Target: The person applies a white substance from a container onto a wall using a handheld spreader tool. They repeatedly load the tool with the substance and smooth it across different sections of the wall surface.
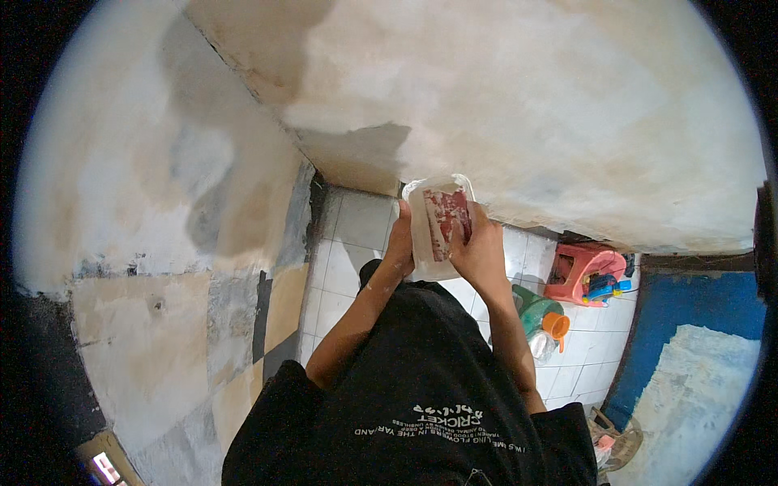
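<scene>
In front of my body I hold a whitish, rectangular plastic tub (425, 266) with white smears along its rim. My left hand (399, 243) is closed round its left side. A flat red putty spreader (447, 212), streaked with white paste, lies over the tub's opening. My right hand (480, 249) grips the spreader at its right side, thumb across it, close against the tub's right edge. How much paste is inside the tub is hard to make out.
Patchy plastered walls (519, 105) rise ahead and on the left, meeting in a corner. On the white tiled floor (348, 251), to the right, are a pink plastic stool (587, 271), a green container (531, 312) and an orange dipper (556, 326). A blue panel (673, 308) stands far right.
</scene>
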{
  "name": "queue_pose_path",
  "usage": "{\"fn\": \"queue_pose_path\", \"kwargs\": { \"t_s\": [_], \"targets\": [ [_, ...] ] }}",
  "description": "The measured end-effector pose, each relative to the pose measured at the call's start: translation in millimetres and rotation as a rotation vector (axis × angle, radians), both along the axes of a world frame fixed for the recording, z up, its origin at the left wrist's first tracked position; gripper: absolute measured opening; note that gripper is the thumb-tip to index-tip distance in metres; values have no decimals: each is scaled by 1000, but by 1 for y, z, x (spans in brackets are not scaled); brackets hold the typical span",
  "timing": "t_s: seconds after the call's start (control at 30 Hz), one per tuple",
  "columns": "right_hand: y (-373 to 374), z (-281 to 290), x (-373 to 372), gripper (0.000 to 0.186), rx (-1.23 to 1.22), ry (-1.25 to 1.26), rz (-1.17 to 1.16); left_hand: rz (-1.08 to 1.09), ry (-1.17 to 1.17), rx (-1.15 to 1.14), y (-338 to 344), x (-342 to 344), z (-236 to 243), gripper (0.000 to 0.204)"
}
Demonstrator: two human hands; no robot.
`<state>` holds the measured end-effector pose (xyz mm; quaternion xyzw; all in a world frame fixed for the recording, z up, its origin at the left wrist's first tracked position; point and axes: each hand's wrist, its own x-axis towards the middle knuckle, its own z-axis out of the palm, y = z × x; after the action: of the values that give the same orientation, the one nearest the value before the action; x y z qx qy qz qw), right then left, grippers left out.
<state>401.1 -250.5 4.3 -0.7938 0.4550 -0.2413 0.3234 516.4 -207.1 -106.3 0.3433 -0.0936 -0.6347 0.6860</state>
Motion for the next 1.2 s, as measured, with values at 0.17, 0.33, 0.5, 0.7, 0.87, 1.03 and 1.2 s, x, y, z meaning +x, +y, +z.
{"fn": "queue_pose_path", "kwargs": {
  "t_s": [0.17,0.33,0.5,0.7,0.87,1.03,1.2],
  "targets": [
    [0,1,10,21,-83,16,-25,-88,-32,5,-4,12,14,78],
    [-3,26,10,21,-132,80,-140,-69,107,26,-2,26,15,77],
    [11,24,36,20,-72,50,-140,-105,128,-80,0,40,14,74],
    [27,34,51,20,-113,83,-208,-129,74,1,12,62,16,71],
    [30,33,54,19,-172,108,-299,-170,162,-34,17,65,13,68],
    [40,26,72,21,-94,64,-251,-131,122,-34,22,74,10,65],
    [43,22,75,21,-149,48,-304,-47,54,2,31,92,16,63]
  ]
}}
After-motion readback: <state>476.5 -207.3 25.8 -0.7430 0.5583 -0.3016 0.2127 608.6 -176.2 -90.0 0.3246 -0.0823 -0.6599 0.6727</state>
